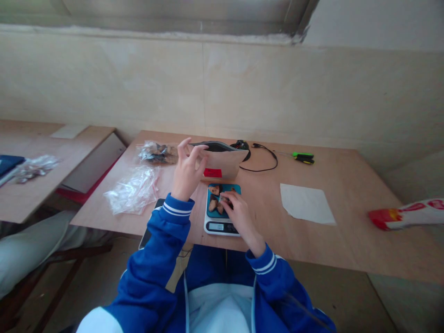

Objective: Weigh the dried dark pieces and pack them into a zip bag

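Observation:
My left hand grips the left edge of a light brown pouch and holds its mouth open upward. A red label is on the pouch's front. Just in front of it sits a white kitchen scale with a blue-green top and a lit display. Several brown dried pieces, which look like dried mushrooms, lie on the scale. Over the scale's right side, my right hand has its fingertips closed at the dried pieces; it seems to pinch one, partly hidden by the fingers.
Left on the table are a clear bag of dried pieces and clear plastic bags. A black cable, green-and-black-handled tools, white paper and a red-and-white package lie rightward. A person's leg shows beside the left table.

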A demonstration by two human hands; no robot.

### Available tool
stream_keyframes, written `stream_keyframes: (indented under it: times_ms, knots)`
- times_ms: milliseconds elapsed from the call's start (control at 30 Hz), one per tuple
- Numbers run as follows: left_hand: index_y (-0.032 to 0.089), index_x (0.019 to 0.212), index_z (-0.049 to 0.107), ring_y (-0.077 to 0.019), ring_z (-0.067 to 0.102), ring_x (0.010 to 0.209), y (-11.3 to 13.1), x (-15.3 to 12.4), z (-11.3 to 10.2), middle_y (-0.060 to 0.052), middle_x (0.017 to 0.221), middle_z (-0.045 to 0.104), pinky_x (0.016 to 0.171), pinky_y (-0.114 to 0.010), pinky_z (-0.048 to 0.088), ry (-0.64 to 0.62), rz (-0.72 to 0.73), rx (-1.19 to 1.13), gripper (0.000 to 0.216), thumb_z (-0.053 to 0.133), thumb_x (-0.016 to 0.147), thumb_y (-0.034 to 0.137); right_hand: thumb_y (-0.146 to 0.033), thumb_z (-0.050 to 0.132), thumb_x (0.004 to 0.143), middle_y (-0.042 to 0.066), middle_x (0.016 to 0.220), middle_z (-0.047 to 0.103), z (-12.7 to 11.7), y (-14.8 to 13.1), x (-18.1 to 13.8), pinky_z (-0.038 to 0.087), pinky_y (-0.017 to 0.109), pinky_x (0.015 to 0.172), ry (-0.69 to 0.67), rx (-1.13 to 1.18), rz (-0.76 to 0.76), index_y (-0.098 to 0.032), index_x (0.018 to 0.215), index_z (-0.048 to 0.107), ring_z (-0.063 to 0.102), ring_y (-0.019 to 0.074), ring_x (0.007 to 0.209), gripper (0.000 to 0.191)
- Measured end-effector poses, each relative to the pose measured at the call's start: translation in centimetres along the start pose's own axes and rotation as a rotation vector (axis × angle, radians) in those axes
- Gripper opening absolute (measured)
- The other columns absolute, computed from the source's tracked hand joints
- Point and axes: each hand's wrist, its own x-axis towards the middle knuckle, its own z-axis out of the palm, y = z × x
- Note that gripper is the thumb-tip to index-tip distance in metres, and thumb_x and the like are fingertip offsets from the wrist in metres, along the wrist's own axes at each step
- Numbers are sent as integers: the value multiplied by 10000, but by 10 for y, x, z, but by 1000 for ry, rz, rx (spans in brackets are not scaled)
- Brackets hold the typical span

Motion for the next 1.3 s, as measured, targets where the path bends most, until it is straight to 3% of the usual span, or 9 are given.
stream_keyframes:
  times_ms: [167, 333, 467, 567, 667, 867, 1000, 1133, 1300]
  knots:
    - [298, 1393, 361, -253, 519, 1201, -3, -9, 3, -130, 1488, 192, 971, -447, 511, 59, 39, -85, 512, 536, 918, 372, -257, 533, 926, 105, 1156, 604, -8, 5, -9, 495, 396, 978, 131, -30, -63, -197, 1029, 663, 588, 223, 1126, 176]
    - [235, 1311, 396, -184, 593, 1019, 0, -42, -1, -145, 1412, 309, 857, -381, 555, 110, -46, -123, 429, 539, 914, 309, -226, 478, 952, 87, 1082, 579, -30, 6, -34, 494, 366, 956, 213, -60, -87, -202, 1045, 644, 580, 195, 1081, 192]
    - [182, 1040, 540, -178, 584, 981, 2, -107, 7, -107, 1175, 483, 822, -345, 534, 165, -258, -128, 144, 449, 941, 233, -236, 501, 942, 83, 1017, 551, -23, 10, -60, 502, 370, 920, 169, -131, -90, -189, 1059, 638, 581, 202, 1011, 185]
    - [159, 1069, 544, -221, 544, 1051, -1, -167, 24, -124, 1143, 469, 885, -410, 497, 136, -445, -57, 195, 415, 933, 212, -280, 542, 926, 101, 1071, 528, -1, 9, -76, 505, 385, 931, 60, -158, -82, -175, 1148, 598, 565, 222, 1046, 252]
    - [147, 1109, 542, -272, 498, 1118, -5, -205, 39, -136, 1141, 492, 971, -503, 415, 58, -487, 59, 234, 410, 930, 220, -319, 609, 886, 108, 1110, 525, 19, 0, -85, 507, 420, 927, -20, -230, -86, -187, 1200, 569, 556, 249, 1043, 343]
    - [181, 1023, 615, -282, 518, 1042, -4, -208, 42, -131, 1153, 543, 896, -473, 411, -160, -466, 208, 255, 376, 951, 234, -329, 680, 833, 103, 1020, 595, 35, -17, -86, 519, 437, 788, -51, -440, -117, -182, 1020, 635, 566, 280, 925, 242]
    - [163, 953, 617, -279, 520, 963, -5, -208, 37, -133, 1069, 555, 857, -463, 420, -153, -449, 229, 235, 398, 941, 246, -255, 682, 824, 92, 939, 619, 42, -18, -87, 512, 428, 742, -9, -438, -89, -186, 900, 650, 577, 275, 867, 108]
    - [166, 910, 594, -269, 529, 930, 0, -212, 26, -116, 982, 549, 852, -456, 440, -102, -396, 150, 196, 436, 933, 278, -201, 618, 850, 76, 912, 632, 43, -20, -94, 506, 417, 777, 41, -279, -28, -195, 873, 641, 589, 254, 869, 33]
    - [195, 989, 575, -200, 556, 994, 21, -212, 13, -79, 1003, 563, 886, -353, 470, -208, -284, -159, 153, 434, 959, 244, -260, 529, 881, 57, 819, 666, 15, -3, -98, 524, 302, 712, 113, 85, 200, -175, 874, 607, 628, 183, 767, 115]
